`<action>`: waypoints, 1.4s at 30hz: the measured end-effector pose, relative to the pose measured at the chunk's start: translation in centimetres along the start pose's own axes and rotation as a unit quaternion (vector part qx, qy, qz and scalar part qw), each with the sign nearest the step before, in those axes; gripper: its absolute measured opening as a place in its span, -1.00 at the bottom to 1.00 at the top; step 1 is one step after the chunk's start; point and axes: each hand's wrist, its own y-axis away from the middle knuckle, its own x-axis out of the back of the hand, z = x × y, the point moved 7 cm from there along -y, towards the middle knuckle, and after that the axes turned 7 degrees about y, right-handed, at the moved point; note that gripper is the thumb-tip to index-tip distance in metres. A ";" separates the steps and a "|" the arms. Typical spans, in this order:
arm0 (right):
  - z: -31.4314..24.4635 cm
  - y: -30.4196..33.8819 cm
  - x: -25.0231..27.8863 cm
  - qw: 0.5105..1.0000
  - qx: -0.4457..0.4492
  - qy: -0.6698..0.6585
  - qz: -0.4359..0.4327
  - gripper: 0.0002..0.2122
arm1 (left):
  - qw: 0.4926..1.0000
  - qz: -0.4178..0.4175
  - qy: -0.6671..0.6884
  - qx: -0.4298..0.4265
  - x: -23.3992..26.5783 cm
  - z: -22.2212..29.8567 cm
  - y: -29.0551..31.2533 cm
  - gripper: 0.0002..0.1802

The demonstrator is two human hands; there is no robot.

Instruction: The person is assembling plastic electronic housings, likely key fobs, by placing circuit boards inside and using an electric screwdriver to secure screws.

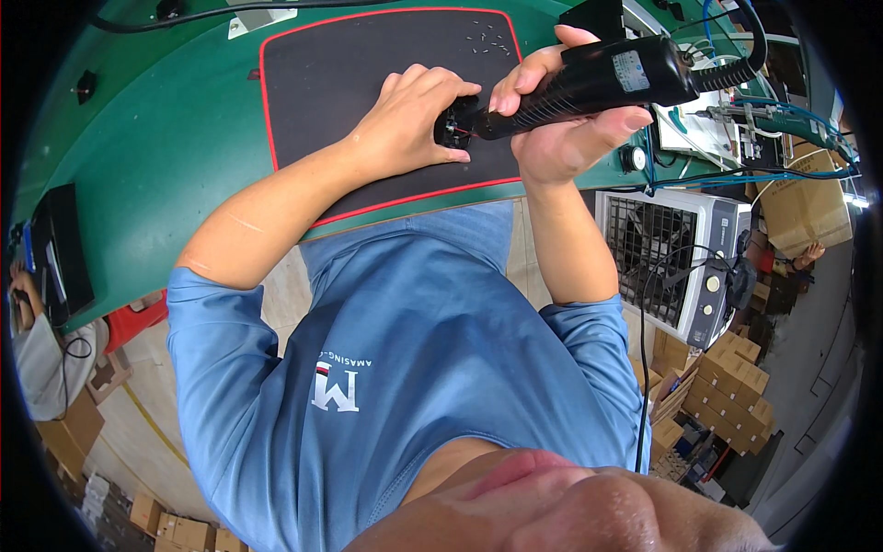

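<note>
My left hand [405,120] is closed round a small black part [452,132] on the dark mat, fingers on its far side and thumb on its near side. Wrapped round a black electric screwdriver [593,85] is my right hand [566,147], with the thumb stretched along the near side of the body. The tool lies nearly level, its tip pointing left at the part. Whether the tip touches the part is hard to see. Several tiny screw-like metal pieces [487,39] are scattered near the mat's far right corner.
The red-edged black mat [322,92] rests on a green bench [166,193]. From the screwdriver's back end a thick black cable [736,74] runs off. An air cooler [676,258] stands right of the bench, near stacked cartons [731,391]. Another person's arm [28,290] shows at far left.
</note>
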 end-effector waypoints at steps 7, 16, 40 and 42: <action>0.3 0.0 0.0 1.000 -0.004 -0.010 -0.004 0.02 | 1.000 0.003 0.004 -0.002 0.0 0.0 -0.1 -0.17; 0.1 -0.2 -0.1 1.000 0.008 -0.022 -0.010 0.02 | 1.000 0.004 0.011 0.007 0.0 -0.2 0.0 -0.17; -0.9 -0.5 0.0 1.000 0.023 -0.005 -0.011 0.03 | 0.999 0.039 0.031 -0.011 0.4 -0.4 -0.1 -0.14; -0.9 -0.4 0.1 1.000 0.022 -0.011 -0.011 0.03 | 0.999 0.027 0.029 -0.002 0.4 -0.3 -0.1 -0.14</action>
